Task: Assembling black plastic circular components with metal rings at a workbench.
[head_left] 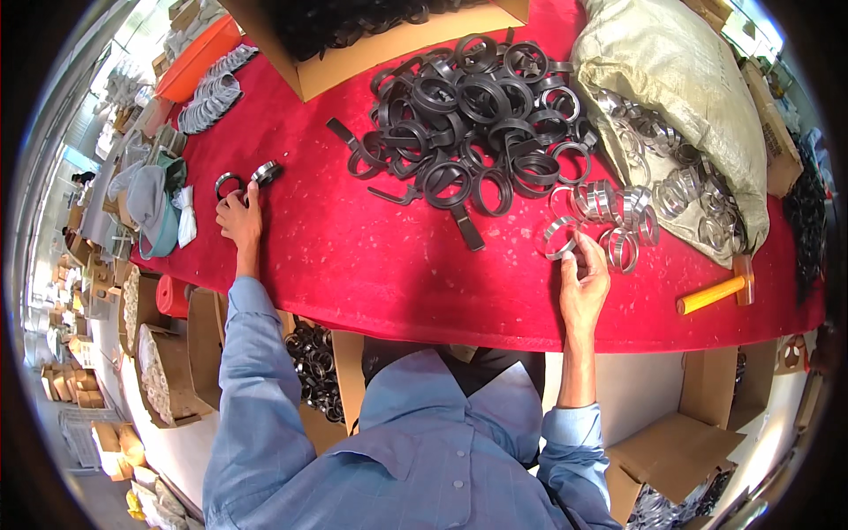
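At the left side of the table, my left hand (240, 218) has its fingers curled against the near edge of a black ring (228, 185). Just beyond my fingertips, another black ring with a silvery band (266, 172) rests on the cloth. My right hand (585, 276) pinches a thin silver metal ring (558, 239) between thumb and fingers, low over the table. Beside it sit several loose silver rings (621, 249). A large heap of black plastic rings (481, 99), some with flat tabs, covers the middle of the table.
Red cloth (371, 274) covers the table. A woven sack (680, 62) spills silver rings at the right, near a yellow-handled hammer (711, 294). A cardboard box (371, 57) of black parts stands at the back. Below the front edge are open cartons (680, 450).
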Demonstrator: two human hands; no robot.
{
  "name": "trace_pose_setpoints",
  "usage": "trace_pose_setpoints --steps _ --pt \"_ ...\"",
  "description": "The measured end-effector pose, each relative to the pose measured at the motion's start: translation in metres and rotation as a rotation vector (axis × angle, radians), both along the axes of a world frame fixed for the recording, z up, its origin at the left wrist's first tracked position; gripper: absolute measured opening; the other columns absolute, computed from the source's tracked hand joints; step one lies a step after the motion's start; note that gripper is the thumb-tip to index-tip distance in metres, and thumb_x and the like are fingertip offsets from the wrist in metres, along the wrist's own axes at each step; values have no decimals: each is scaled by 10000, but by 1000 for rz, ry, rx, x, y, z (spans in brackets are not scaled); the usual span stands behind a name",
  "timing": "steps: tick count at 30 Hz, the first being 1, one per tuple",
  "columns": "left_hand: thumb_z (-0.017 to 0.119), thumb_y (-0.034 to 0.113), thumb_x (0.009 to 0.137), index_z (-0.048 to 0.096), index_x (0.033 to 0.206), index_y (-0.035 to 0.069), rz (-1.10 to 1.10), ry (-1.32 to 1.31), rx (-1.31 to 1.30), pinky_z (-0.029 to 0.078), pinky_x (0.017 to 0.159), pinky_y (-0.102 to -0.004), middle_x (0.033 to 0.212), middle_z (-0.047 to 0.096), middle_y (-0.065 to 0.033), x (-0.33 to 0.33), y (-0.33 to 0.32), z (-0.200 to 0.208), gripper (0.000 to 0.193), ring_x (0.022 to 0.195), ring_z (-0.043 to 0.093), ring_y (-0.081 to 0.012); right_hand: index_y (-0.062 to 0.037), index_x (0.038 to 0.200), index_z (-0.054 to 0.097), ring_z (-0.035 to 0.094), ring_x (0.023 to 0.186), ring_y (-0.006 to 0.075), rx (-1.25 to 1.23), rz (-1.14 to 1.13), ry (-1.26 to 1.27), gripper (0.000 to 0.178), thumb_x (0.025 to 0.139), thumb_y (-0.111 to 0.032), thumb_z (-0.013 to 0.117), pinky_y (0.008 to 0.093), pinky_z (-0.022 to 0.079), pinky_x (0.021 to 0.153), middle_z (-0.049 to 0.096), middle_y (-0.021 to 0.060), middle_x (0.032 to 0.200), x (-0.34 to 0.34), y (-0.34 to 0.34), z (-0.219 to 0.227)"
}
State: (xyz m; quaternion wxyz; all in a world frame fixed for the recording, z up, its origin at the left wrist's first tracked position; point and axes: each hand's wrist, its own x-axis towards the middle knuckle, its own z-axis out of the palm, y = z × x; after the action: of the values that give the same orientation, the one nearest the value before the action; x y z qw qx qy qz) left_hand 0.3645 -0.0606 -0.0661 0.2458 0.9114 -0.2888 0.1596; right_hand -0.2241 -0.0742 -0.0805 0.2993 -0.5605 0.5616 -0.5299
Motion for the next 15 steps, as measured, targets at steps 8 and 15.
trace_pose_setpoints --steps 8,15 --pt "731 116 808 612 1127 51 -845 -191 -192 435 977 -450 1152 600 -158 -106 -9 41 347 1135 541 -362 14 1139 682 632 862 121 18 -1 -88 233 909 12 644 254 521 733 673 72 1041 -1 1 -2" --pt "699 137 868 652 1112 46 -1145 -153 22 457 983 -451 1249 515 -204 -147 -60 10 265 1150 531 -383 -33 1075 580 523 662 58 -38 -20 -144 248 862 53 675 210 444 617 643 13 831 13 -2 0"
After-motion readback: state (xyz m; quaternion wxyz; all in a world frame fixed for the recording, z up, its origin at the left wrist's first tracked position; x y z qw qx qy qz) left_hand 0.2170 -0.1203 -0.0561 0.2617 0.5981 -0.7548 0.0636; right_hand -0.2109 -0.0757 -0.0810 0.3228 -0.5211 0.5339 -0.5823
